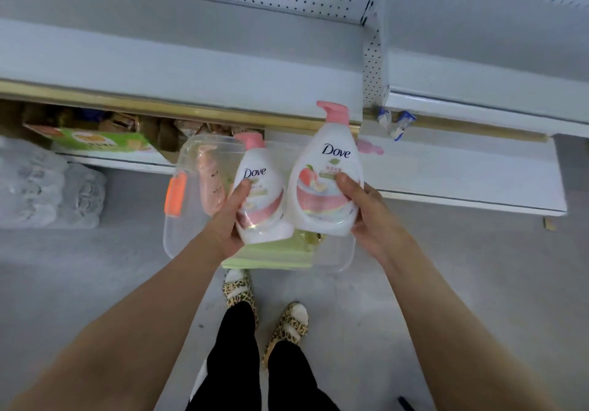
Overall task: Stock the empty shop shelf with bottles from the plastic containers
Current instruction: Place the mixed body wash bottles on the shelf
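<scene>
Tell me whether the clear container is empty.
Not empty: a pink bottle lies inside the clear container, with a green item.

open shelf top ahead, perforated divider right, clear container below

Two white glossy plastic pump bottles, pink caps. Clear smooth plastic container, orange plastic latch. White painted metal shelf, matt, brass-look glossy front-edge strip. Matt grey floor.

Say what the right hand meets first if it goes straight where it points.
Right hand, gripping the white pink-capped pump bottle, likely meets the white shelf's gold-trimmed front edge; depth unclear.
</scene>
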Available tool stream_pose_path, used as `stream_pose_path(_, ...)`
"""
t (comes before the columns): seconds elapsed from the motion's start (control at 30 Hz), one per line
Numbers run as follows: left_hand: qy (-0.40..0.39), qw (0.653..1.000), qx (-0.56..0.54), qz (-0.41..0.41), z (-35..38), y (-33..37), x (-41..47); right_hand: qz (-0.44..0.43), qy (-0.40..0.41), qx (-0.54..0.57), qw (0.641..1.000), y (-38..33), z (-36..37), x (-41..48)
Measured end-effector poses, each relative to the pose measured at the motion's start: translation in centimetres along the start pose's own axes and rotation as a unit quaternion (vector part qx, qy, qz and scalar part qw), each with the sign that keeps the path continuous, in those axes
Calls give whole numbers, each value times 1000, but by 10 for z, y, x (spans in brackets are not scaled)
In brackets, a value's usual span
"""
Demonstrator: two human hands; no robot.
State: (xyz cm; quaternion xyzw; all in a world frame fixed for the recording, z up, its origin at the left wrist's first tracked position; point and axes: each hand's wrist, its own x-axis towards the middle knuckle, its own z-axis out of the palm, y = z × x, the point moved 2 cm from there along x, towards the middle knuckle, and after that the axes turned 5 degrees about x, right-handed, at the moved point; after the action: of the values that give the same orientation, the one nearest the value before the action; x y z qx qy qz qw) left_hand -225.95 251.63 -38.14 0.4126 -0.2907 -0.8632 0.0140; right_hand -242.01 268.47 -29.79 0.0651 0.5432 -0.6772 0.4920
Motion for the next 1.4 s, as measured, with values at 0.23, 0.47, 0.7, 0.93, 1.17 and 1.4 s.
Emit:
stream_pose_path(0.23,-49,995,-8,91,50,52,-84,-77,-89,-28,993,-68,55,-36)
stream_pose_path(0.47,-27,973,48,224,77,133,-151,-191,-141,-87,968,-154,124,-64)
stream_pose_path(0.7,-32,957,73,279,85,214,-180,-327,-135,-108,929,-249,190,-63)
stream_pose_path(0.93,-47,946,128,294,75,287,-174,-377,-61,-120,916,-315,234,4)
stream_pose_path(1.17,-85,941,154,288,67,329,-156,-378,-59,-140,914,-329,241,58)
stream_pose_path(1.4,-101,943,156,274,76,336,-144,-363,-79,-195,908,-339,248,73)
